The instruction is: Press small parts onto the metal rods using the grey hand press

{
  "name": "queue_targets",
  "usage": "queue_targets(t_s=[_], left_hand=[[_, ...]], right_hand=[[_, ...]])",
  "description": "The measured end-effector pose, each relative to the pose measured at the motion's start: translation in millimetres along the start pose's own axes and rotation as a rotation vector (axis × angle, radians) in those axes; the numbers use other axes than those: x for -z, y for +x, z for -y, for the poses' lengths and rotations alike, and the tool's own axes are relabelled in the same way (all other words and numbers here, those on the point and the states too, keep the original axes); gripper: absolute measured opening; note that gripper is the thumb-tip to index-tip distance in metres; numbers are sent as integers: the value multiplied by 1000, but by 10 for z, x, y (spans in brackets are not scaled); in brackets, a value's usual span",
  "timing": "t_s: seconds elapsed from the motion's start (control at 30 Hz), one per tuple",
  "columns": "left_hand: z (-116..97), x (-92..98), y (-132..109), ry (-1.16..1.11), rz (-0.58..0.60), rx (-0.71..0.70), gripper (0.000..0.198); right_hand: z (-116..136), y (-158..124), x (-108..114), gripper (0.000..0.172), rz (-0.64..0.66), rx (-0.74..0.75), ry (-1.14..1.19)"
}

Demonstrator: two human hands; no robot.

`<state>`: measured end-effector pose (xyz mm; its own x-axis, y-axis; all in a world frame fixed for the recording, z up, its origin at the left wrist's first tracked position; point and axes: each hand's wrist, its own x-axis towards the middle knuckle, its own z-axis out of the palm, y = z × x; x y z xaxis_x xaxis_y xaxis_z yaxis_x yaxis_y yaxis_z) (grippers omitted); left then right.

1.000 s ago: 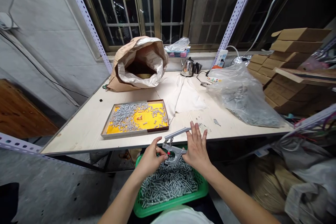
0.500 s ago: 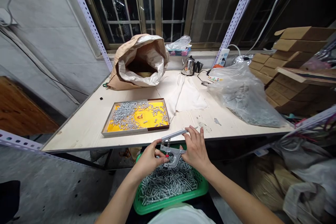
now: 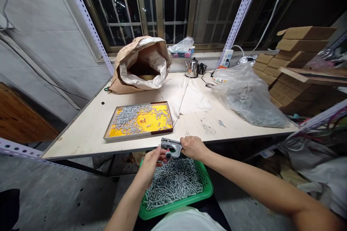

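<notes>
Apparently a pressing step is in hand: the right hand (image 3: 193,148) is closed round the handles of a metal hand press (image 3: 170,141), which is held above a green basket (image 3: 179,201) of screws (image 3: 177,182), near the front edge of the counter (image 3: 81,140). The left hand (image 3: 150,161) is at the press's front end, fingers curled beside a small red part (image 3: 168,149); whether they pinch anything, I cannot tell. Probably, the next move calls for steady left fingers, clear of the press's mouth.
</notes>
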<state>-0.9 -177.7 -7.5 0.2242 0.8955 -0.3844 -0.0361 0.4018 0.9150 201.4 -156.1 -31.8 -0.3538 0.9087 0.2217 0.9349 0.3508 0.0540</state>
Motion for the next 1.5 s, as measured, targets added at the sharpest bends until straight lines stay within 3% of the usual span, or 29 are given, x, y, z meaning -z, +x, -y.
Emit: queue_targets(t_s=[0.17,0.3,0.4,0.57,0.73,0.77,0.83,0.93,1.07,1.17,1.23,1.33,1.5], left_hand=[[29,-30,-66,33,36,41,40],[95,-27,-67,101,35,-15,26],[141,-16,-41,116,-37,-86,24],[195,114,-68,224,-230,-260,25],[188,224,-99,764,16,-255,20],[134,236,-29,825,-8,-296,23],[-55,275,230,934,-163,-382,28],[-465,402,818,1075,-415,-363,22],[-902,606,1506,1054,-469,-332,14],[-1021,675,1729,992,-431,-334,23],[-1013,665,1738,925,-396,-347,21],[-870,558,1550,791,-327,-365,8],[-363,207,835,459,-73,-282,20]], right_hand=[[29,0,179,26,-90,-68,-8],[89,-79,259,31,-298,-75,16],[144,-169,240,42,-394,-117,36],[110,-386,157,45,-379,-239,38],[-63,-643,43,41,-372,-289,-14],[-94,-682,19,41,-372,-291,-27],[-140,-737,-23,43,-376,-295,-52],[-166,-765,-57,45,-389,-292,-69],[-163,-763,-63,42,-415,-282,-84],[-179,-773,-62,42,-437,-287,-94],[-200,-780,-58,42,-440,-298,-95],[-221,-760,-32,41,-421,-315,-82],[-189,-584,79,46,-398,-318,-17]])
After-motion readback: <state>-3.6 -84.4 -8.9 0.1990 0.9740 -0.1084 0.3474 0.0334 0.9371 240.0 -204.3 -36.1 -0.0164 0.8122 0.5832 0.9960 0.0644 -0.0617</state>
